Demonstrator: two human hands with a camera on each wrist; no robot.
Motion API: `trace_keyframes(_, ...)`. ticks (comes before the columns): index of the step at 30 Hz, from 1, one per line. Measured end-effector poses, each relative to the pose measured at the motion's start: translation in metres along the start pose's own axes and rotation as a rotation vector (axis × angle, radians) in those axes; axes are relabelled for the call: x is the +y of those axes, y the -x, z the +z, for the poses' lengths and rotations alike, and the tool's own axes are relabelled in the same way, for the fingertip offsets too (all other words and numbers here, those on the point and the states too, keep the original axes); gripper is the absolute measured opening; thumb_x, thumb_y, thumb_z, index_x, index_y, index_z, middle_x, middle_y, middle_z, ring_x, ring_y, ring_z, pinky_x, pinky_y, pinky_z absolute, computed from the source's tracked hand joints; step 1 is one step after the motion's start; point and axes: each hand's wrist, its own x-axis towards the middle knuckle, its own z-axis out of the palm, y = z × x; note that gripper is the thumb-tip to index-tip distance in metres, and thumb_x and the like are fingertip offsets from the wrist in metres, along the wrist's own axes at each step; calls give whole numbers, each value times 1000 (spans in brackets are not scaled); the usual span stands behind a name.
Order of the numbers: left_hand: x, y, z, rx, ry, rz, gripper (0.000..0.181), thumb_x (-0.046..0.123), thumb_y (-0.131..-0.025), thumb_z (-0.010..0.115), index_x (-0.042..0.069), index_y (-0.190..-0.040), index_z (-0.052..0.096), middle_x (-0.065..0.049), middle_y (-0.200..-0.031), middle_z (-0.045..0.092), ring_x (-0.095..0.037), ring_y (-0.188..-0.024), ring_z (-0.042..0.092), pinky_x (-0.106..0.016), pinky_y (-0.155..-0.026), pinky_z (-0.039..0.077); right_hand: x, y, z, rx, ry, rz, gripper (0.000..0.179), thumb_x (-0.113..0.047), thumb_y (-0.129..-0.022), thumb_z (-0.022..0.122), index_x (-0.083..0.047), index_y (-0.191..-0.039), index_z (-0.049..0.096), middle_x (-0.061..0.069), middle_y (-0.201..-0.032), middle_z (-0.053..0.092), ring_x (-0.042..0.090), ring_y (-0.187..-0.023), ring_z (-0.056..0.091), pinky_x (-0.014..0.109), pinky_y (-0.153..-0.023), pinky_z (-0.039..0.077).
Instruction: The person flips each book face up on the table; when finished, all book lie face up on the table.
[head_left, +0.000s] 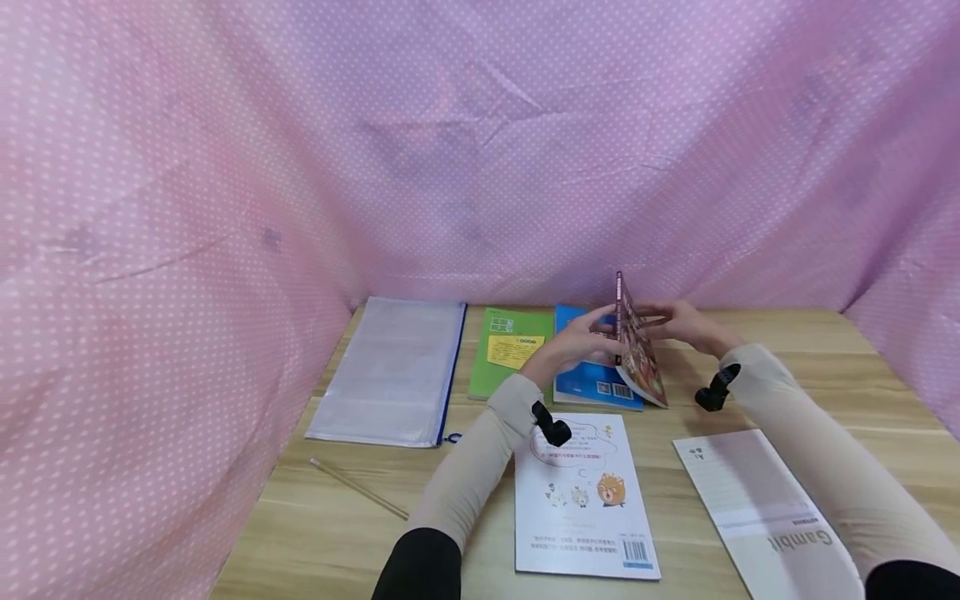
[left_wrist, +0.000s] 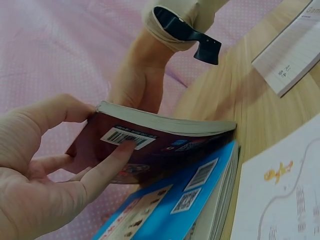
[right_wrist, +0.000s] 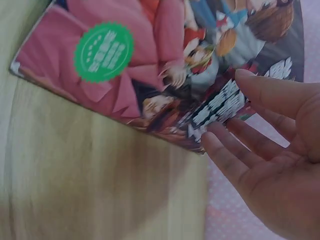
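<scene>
A dark red paperback book [head_left: 636, 346] stands on edge, tilted, at the back of the table, its pink illustrated cover [right_wrist: 135, 60] facing my right hand. My left hand [head_left: 576, 343] grips the book by its spine side, with fingers [left_wrist: 107, 167] across the back cover near the barcode. On the other side, my right hand [head_left: 686, 327] touches the illustrated cover with spread, slightly bent fingers [right_wrist: 230, 155]. A blue book [head_left: 588, 382] lies beneath and left of the red one, partly hidden by my left hand.
Left of the blue book lie a green book [head_left: 487, 379] and a clear zip pouch [head_left: 393, 371] edged in blue. Nearer me are a thin stick [head_left: 360, 487], a white book [head_left: 585, 533] with animal drawings and a notebook [head_left: 750, 492]. Pink dotted cloth [head_left: 480, 167] hangs behind the table.
</scene>
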Motion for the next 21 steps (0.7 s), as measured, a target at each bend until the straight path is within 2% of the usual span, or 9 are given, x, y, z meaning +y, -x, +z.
trace_keyframes(6,-4,0,-7,-69,-2,-30,96,-8,-88,72,36,-161,28,-15,-156,41,-33,-128,60,-46,-96,59,16,-8,1,18,-17,8,69,-5,-95,69,6,-154,35,34,-154,39,53,-138,44,51,-110,48)
trace_keyframes(12,-6,2,-11,-125,-18,-60,106,-13,-86,71,41,-162,21,-14,-162,32,-35,-137,52,-45,-96,59,28,-13,0,28,-44,38,72,-1,-93,69,5,-155,33,35,-154,36,54,-142,37,58,-116,36)
trace_keyframes(16,-9,3,-13,-139,-30,-68,108,-14,-85,72,42,-162,20,-15,-162,32,-35,-127,60,-44,-94,60,31,-13,0,47,-48,65,73,-1,-92,70,4,-155,34,34,-156,33,53,-143,35,60,-118,33)
trace_keyframes(21,-12,1,-15,-144,-28,-67,109,-17,-85,70,40,-163,18,-18,-159,37,-37,-110,68,-47,-91,61,28,-11,0,62,2,68,71,2,-92,68,5,-155,33,36,-155,34,55,-139,40,59,-114,39)
